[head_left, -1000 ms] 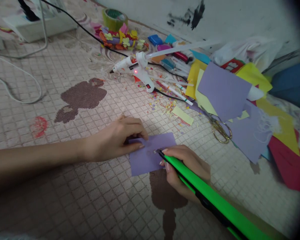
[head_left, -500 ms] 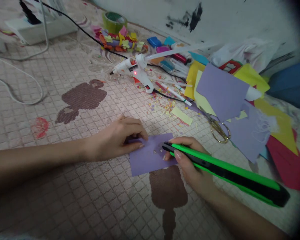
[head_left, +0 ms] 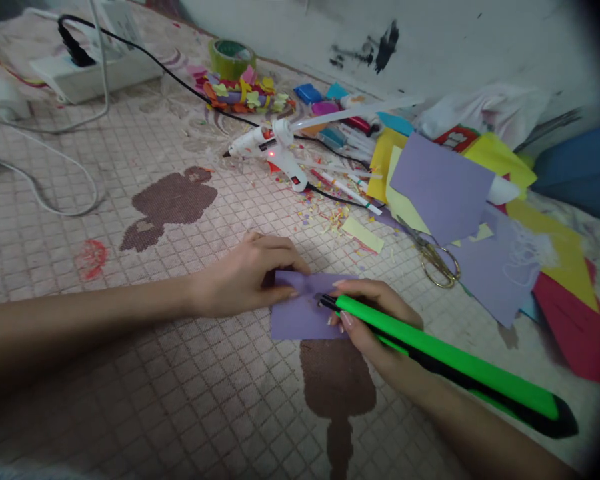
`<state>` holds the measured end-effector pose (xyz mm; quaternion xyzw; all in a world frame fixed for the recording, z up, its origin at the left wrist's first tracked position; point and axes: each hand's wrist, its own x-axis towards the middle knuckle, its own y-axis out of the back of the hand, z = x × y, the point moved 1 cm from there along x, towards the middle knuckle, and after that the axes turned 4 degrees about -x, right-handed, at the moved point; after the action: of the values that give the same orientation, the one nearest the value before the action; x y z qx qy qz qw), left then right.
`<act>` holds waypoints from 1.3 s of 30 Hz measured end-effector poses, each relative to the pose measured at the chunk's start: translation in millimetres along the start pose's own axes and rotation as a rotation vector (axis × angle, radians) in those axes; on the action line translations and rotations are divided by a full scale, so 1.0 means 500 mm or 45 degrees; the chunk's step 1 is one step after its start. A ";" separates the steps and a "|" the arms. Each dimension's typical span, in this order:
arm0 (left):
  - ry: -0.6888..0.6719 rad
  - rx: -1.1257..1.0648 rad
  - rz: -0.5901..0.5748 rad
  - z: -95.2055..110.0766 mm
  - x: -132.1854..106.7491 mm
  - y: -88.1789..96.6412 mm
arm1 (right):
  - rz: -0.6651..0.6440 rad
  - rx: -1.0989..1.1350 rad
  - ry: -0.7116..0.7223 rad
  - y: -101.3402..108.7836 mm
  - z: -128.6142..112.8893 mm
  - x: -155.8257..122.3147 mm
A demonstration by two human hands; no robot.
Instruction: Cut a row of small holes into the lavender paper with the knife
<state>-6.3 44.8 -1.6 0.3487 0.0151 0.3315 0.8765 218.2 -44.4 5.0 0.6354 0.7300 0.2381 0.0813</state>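
A small purple sheet (head_left: 293, 323), of foam or paper, is in front of me at the middle of the view. My left hand (head_left: 253, 277) has its thumb and curled fingers closed on the sheet's upper left edge. A green and black utility knife (head_left: 445, 357) is gripped in my right hand (head_left: 380, 320), its front end over the middle of the sheet and its long handle slanting down to the right. Small cut marks near the tip are partly blurred. My right fingertips touch the sheet's right side, which they partly hide.
A white glue gun (head_left: 267, 147) with a lit red light stands beyond the sheet. To the right lie gold-handled scissors (head_left: 437, 263) and piled coloured sheets (head_left: 443, 187). A tape roll (head_left: 231, 60) and a power strip (head_left: 97, 77) are at the back. Scraps litter the patterned cloth.
The purple sheet has shifted slightly right and turned straighter, with my left hand moving along. The knife's front end has tilted and moved slightly left and down across the sheet.
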 end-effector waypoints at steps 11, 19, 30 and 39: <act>-0.068 0.120 -0.019 -0.004 -0.017 -0.005 | -0.058 -0.035 0.041 -0.001 0.002 0.006; -0.104 0.216 -0.042 -0.001 -0.019 -0.010 | -0.125 -0.070 -0.019 0.006 0.003 0.009; -0.102 0.218 -0.037 0.000 -0.018 -0.010 | -0.127 -0.158 0.110 0.002 0.006 0.019; -0.106 0.218 -0.037 -0.002 -0.018 -0.010 | -0.148 -0.180 0.125 0.001 0.003 0.022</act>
<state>-10.6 37.7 -7.3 0.4356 0.0119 0.3016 0.8480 217.4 -33.6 6.2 0.5723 0.7501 0.3148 0.1036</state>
